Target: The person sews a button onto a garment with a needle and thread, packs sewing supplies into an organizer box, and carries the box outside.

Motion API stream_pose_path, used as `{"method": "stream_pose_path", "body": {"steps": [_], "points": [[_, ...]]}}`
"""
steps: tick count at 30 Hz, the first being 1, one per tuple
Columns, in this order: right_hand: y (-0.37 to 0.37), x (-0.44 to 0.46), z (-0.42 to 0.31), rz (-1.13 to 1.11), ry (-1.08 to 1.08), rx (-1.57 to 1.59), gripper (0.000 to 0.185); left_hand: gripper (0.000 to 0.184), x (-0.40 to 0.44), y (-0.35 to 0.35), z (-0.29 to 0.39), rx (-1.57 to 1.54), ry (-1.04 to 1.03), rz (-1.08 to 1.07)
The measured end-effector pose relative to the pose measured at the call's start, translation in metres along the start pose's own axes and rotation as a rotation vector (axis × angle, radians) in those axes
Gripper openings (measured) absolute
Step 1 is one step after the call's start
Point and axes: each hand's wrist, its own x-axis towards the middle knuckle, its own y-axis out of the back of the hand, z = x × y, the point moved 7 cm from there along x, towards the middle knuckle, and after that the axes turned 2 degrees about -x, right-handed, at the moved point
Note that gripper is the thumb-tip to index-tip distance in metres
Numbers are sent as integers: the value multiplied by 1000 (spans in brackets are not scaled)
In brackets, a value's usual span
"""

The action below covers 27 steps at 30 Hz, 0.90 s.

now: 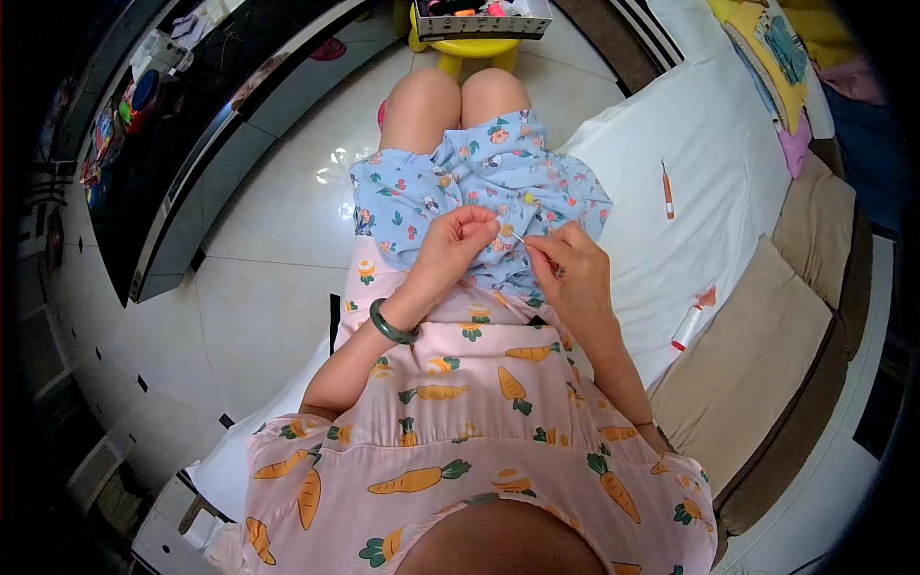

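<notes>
A light blue floral cloth (479, 182) lies across my lap. My left hand (450, 244), with a dark green bangle on the wrist, is closed in a pinch at the cloth. Close to its fingertips is a small yellowish round piece (507, 231), which looks like a button. My right hand (575, 273) is closed too, thumb and forefinger pinching a thin pale needle (518, 238) whose tip points at that round piece. Any thread on it is too fine to make out. A small yellow spot (528, 198) shows higher on the cloth.
On the white sofa cover (623, 220) to my right lie an orange-handled tool with a thin metal tip (668, 192) and a white-and-red thread spool (685, 328). Beyond my knees a box of small items (484, 27) rests on a yellow stool (470, 48). A dark glossy cabinet (206, 192) stands left.
</notes>
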Motion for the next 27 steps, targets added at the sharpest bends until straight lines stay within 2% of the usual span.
{"method": "stream_pose_path", "body": {"steps": [6, 8, 12, 14, 20, 24, 27], "points": [[2, 0, 2, -1, 0, 5, 12, 11, -3, -5, 8, 165, -70, 28], [1, -1, 3, -6, -4, -4, 11, 10, -6, -9, 18, 290, -191, 63], [-1, -2, 12, -27, -84, 63, 9, 9, -7, -11, 23, 305, -218, 65], [-8, -6, 29, -59, -204, 241, 8, 9, -5, -6, 14, 268, -100, 60], [-34, -14, 65, -43, -318, 557, 8, 11, -2, -5, 5, 86, -15, 12], [-34, -15, 66, -15, -319, 576, 9, 14, -5, -12, 7, 48, 9, 23], [-25, -13, 57, -13, -242, 446, 9, 19, -7, -13, 5, 16, 38, 27]]}}
